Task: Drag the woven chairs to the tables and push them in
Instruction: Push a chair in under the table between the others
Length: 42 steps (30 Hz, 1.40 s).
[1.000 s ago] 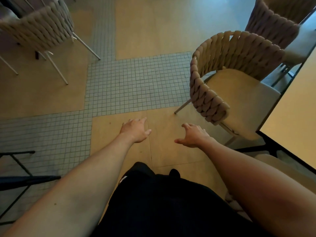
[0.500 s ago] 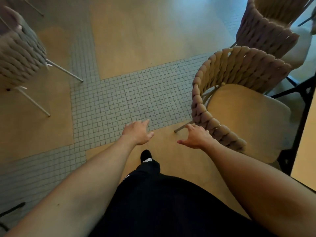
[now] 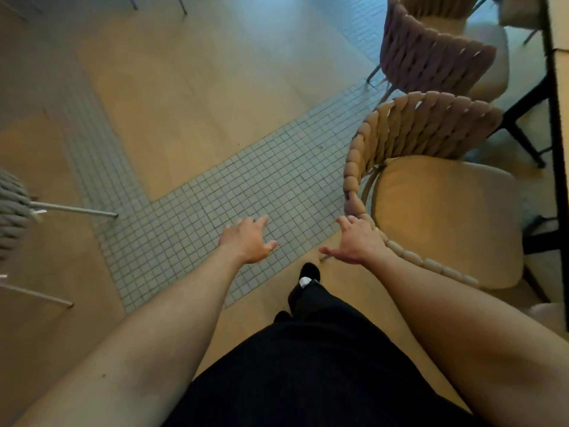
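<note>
Tan floor panels crossed by a band of small grey tiles (image 3: 246, 186) fill most of the view, with a dark-edged table (image 3: 558, 149) along the right edge. Just left of that table stands the nearest woven chair (image 3: 409, 140), beige, its cushion (image 3: 443, 217) facing the table and its curved woven back toward the walkway; whether its seat reaches under the tabletop cannot be told. The right hand (image 3: 357, 241) rests against the near curve of that woven rim, fingers spread and thumb out, not closed round anything. The left hand (image 3: 246, 241) hangs over the grey tiles, well apart from the chair, palm down and fingers loosely apart, holding nothing. Both forearms reach forward from the near edge, above dark trousers and a black shoe (image 3: 309, 272).

The step in hand looks like taking hold of this chair to push it in; the next move calls for the right fingers to curl over the rim and the left hand to come across to the back, then a steady shove toward the table.

Farther off a pinkish woven chair (image 3: 431, 60) sits by the same table, and a grey woven chair (image 3: 12, 211) shows at the left edge
</note>
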Available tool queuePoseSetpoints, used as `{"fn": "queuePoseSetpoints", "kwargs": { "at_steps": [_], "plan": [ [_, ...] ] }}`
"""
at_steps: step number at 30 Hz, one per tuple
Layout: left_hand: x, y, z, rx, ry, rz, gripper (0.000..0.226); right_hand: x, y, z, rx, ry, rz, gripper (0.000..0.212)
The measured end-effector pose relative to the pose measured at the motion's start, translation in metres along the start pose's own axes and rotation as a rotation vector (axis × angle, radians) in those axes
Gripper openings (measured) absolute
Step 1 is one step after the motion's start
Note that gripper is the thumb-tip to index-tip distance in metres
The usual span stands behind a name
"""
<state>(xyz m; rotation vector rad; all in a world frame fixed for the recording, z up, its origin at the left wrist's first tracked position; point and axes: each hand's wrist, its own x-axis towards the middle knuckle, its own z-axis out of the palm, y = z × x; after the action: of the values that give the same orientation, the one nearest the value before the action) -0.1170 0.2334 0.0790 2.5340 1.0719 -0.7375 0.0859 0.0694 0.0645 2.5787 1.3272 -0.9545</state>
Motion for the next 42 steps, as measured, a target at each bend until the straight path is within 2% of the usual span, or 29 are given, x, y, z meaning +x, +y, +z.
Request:
{"fn": "queuePoseSetpoints", "kwargs": {
  "at_steps": [7,11,16,22,30,42],
  "plan": [
    [0.098,-0.001,-0.058,0.095,0.004,0.133,0.081,0.066,0.008,-0.027,0.127,0.084,0.154,0.103],
    [0.148,0.009,-0.089,0.132,0.0,0.21,0.082,0.098,0.02,-0.045,0.2,0.077,0.222,0.102],
    [0.203,0.029,-0.123,0.193,0.0,0.31,0.083,0.126,0.032,-0.068,0.254,0.058,0.321,0.111],
    [0.262,0.059,-0.155,0.289,-0.003,0.463,0.084,0.145,0.041,-0.082,0.356,0.064,0.433,0.107],
    [0.335,0.106,-0.193,0.429,-0.042,0.751,0.086,0.161,0.047,-0.086,0.561,0.057,0.685,0.106],
    [0.403,0.184,-0.231,0.768,-0.127,1.242,0.091,0.179,0.006,-0.088,0.853,0.14,1.083,0.104]
  ]
}}
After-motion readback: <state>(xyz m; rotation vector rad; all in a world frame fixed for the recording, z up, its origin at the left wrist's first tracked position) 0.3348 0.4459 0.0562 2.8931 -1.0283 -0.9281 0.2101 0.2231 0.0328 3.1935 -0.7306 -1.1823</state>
